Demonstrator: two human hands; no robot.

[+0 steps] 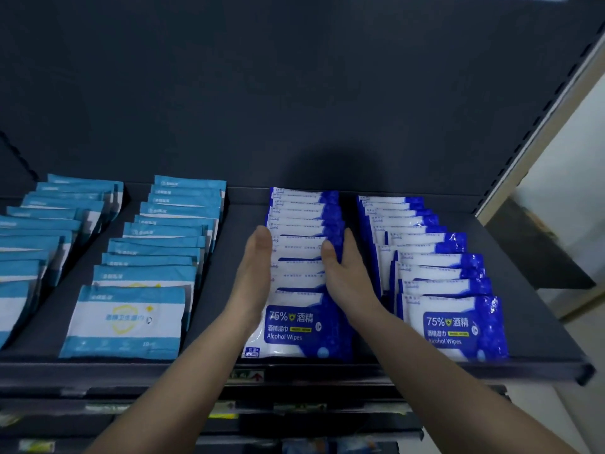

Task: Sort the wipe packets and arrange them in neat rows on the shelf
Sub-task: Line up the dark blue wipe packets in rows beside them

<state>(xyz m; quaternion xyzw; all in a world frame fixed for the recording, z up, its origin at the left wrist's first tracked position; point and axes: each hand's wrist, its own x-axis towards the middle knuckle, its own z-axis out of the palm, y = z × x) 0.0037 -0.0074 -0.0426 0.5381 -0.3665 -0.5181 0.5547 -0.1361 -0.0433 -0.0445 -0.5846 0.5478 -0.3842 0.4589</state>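
On a dark shelf point(235, 231) stand four rows of overlapping wipe packets. Two rows are light blue: one at the far left point(42, 244) and one beside it point(154, 257). Two rows are dark blue and white, marked "Alcohol Wipes": a middle row point(299, 250) and a right row point(438, 283). My left hand point(255, 270) lies flat with straight fingers against the left side of the middle row. My right hand point(343, 267) presses the row's right side, its thumb over the packets' tops and its fingers along the edge.
The shelf's dark back panel point(294, 93) rises behind the rows. A slotted upright point(540, 119) bounds the shelf on the right, with a pale wall beyond. Lower shelves with labels point(245, 376) show below the front edge.
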